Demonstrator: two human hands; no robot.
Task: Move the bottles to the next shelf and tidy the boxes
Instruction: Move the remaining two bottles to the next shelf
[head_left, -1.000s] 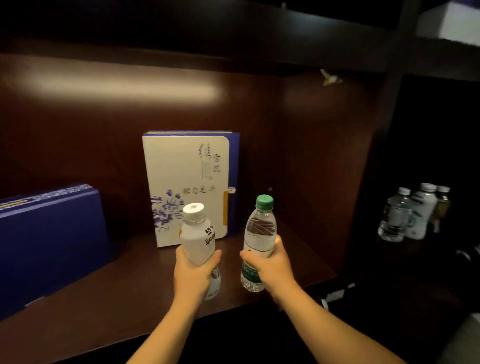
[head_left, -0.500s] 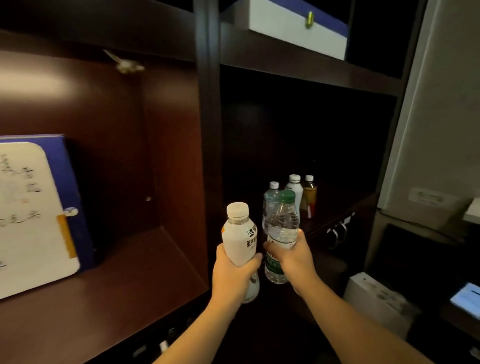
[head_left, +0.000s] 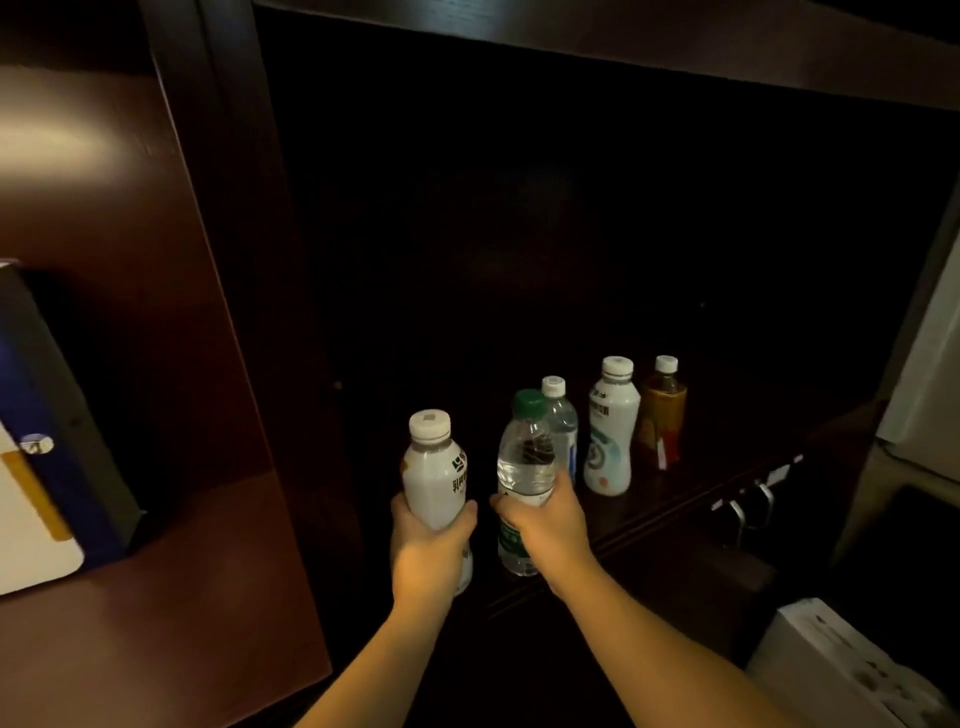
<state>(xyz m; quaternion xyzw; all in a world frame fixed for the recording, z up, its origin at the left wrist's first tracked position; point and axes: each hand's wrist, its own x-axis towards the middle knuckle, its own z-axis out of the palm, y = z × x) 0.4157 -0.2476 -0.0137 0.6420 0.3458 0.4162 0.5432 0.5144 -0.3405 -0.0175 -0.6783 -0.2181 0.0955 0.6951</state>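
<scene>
Each grip is wrapped round a bottle's middle: left hand (head_left: 428, 551) on the white bottle (head_left: 435, 475), right hand (head_left: 545, 525) on the water bottle (head_left: 522, 467), both probably full, heavy and smooth.

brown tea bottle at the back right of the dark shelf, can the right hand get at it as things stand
Probably not yet. The right hand is full, shut round the green-capped water bottle. The brown tea bottle stands farther back beside the tall white bottle, with open shelf in front; once the hand is free, the path looks clear.

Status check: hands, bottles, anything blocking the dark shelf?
Left hand grips white bottle; right hand grips green-capped water bottle. Both over shelf edge. Three bottles parked behind; left side free.
</scene>
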